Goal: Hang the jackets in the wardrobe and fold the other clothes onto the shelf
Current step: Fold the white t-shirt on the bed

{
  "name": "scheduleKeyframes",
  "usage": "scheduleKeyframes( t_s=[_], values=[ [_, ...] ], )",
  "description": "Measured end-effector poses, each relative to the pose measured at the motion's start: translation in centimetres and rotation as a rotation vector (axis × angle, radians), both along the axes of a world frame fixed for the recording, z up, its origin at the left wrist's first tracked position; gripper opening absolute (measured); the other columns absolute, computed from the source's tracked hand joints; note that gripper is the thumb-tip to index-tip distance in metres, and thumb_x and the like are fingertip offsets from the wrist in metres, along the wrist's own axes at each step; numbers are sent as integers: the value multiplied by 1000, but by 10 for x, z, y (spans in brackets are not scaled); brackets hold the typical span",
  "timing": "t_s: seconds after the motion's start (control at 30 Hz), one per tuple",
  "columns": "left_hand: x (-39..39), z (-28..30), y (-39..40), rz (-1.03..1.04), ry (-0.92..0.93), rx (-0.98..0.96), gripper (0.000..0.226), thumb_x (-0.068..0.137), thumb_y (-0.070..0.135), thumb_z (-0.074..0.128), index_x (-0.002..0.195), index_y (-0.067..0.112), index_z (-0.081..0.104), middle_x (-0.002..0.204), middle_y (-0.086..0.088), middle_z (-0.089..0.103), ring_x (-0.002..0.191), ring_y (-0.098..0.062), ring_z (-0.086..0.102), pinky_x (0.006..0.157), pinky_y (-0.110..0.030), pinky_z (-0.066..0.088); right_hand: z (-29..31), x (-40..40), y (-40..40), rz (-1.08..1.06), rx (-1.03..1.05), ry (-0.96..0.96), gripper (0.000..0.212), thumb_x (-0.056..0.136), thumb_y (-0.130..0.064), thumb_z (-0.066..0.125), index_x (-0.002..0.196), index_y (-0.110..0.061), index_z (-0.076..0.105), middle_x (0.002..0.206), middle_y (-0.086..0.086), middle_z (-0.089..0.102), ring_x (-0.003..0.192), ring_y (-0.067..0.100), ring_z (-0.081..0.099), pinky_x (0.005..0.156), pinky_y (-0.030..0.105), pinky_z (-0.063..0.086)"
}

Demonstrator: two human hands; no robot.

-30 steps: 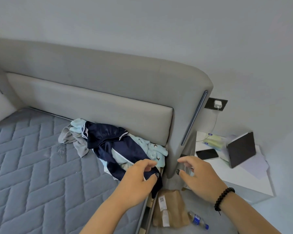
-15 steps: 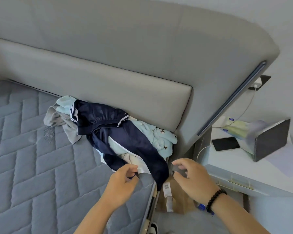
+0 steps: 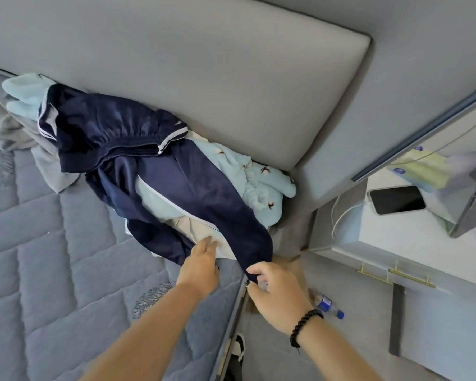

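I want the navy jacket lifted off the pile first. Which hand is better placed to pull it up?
The right hand: it already pinches the navy jacket at its end hanging over the bed's edge. The left hand only touches the pale cloth underneath.

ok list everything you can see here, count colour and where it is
navy jacket: 1, dark blue with white trim, on top of the pile by the headboard
light blue garment: 1, pale blue with small dark marks, under the jacket
grey garment: 1, grey, far left of the pile
mattress: 1, blue-grey quilted
headboard: 1, grey
nightstand: 1, white, right of bed
phone: 1, black, on nightstand
bottle: 1, blue cap, on floor
bracelet: 1, black beads, right wrist
left hand: on the pile's edge
right hand: grip on the jacket's end
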State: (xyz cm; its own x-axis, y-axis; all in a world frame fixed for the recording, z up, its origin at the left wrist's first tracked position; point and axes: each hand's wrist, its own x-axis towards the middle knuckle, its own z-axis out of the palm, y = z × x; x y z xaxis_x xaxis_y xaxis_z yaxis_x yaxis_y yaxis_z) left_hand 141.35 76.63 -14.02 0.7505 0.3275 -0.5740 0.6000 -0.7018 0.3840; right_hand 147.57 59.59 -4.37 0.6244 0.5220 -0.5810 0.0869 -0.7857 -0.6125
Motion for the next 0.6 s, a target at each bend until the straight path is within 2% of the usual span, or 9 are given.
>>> scheduleKeyframes(
  t_s=[0.07,0.13,0.2,0.27,0.37,0.43,0.47,0.53,0.6],
  values=[
    [2,-18,-2,-65,7,124,64,94,16,51,151,16,21,159,-2,10,140,-24,24,107,-36,33,-12,-1,-1,24,-24,8,29,94,-30,50,122,-31,54,122,-15,54,101,-6,49,69,3,39],
    [5,-31,-1,-130,-16,278,64,93,20,53,150,21,23,155,-2,17,134,-24,29,102,-36,34,-19,-2,-1,52,-46,10,29,94,-30,49,122,-30,54,124,-14,54,108,-3,51,81,12,45],
    [8,-40,2,-153,-48,386,56,93,24,51,146,28,32,150,0,27,127,-24,35,98,-37,32,-24,-1,-2,76,-61,5,29,94,-31,48,122,-30,54,124,-14,54,114,1,51,88,22,48],
    [12,-43,6,-116,-83,422,42,96,22,45,138,31,46,142,3,39,121,-22,41,94,-37,27,-26,0,-4,81,-62,5,29,94,-30,49,123,-30,54,123,-14,54,111,2,52,86,20,47],
    [19,-29,5,37,-241,384,25,96,14,46,112,23,64,111,5,63,103,-19,54,90,-36,23,-24,2,-9,76,-51,6,29,95,-29,48,123,-29,53,123,-13,54,102,-2,51,75,8,40],
    [20,-5,3,119,-383,321,16,93,6,51,98,13,64,85,0,66,84,-25,61,89,-37,26,-17,4,-10,72,-46,4,29,95,-29,49,124,-29,53,123,-13,54,97,-4,51,69,6,38],
    [20,9,4,149,-442,280,13,93,4,51,95,10,63,78,-3,65,77,-28,60,86,-37,30,-11,6,-10,71,-43,0,30,95,-30,49,124,-29,53,122,-13,54,96,-3,51,70,6,38],
    [21,40,11,240,-537,172,11,95,5,48,92,9,58,80,-4,63,74,-28,56,72,-35,37,4,9,-6,65,-28,-7,32,94,-30,51,126,-28,52,121,-13,53,100,2,54,80,11,43],
    [26,75,19,366,-622,65,14,98,10,42,89,14,52,81,2,58,75,-22,51,65,-33,36,22,14,2,68,-10,-27,38,93,-30,53,130,-27,49,128,-11,53,111,5,53,92,18,44]
  ],
)
